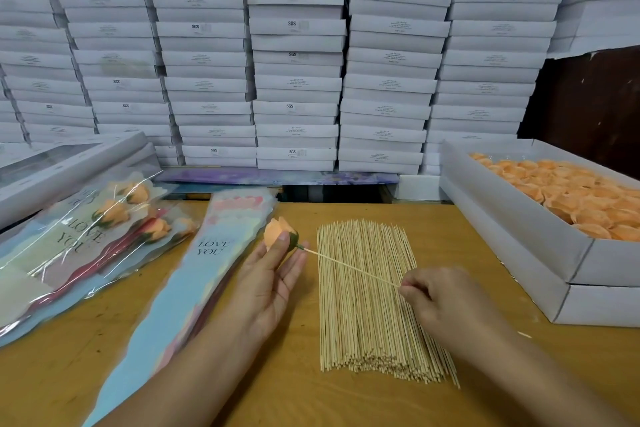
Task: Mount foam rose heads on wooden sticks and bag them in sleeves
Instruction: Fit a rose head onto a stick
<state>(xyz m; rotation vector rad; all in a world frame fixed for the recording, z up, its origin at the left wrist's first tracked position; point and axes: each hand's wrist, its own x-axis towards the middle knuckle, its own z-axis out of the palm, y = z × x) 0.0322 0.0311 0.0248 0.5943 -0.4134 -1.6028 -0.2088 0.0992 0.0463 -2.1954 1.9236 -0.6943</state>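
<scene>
Stacked white cardboard boxes (294,55) fill the whole back of my view, row upon row, some printed with small grey labels. Below them runs the yellow-brown wooden tabletop (485,374) where I work.

My left hand (273,277) lies palm up over the table, thumb and fingers curled lightly round the peach foam rose head with its green base (278,236). One thin wooden stick (349,265) runs from that green base down to my right hand (440,298), which pinches the far end between thumb and fingertips, the other fingers curled in. I cannot tell how far the stick's tip sits inside the base.

Directly under the stick and my right hand lies the flat bundle of pale wooden sticks (370,305), spread in a loose sheet across the table's middle. Just left of my left hand, touching my forearm, lies the stack of pastel blue-and-pink printed sleeves reading "LOVE YOU" (194,274), running slantwise toward me. Further left lies the pile of finished peach roses in clear printed sleeves (86,239), overlapping one another, with a long grey-white box (69,163) behind them.

At the right edge stands an open white box full of loose peach foam rose heads (568,198), set on top of another white box (519,253), well apart from my right hand. A lone stick fragment (524,334) rests on the table near that lower box.
</scene>
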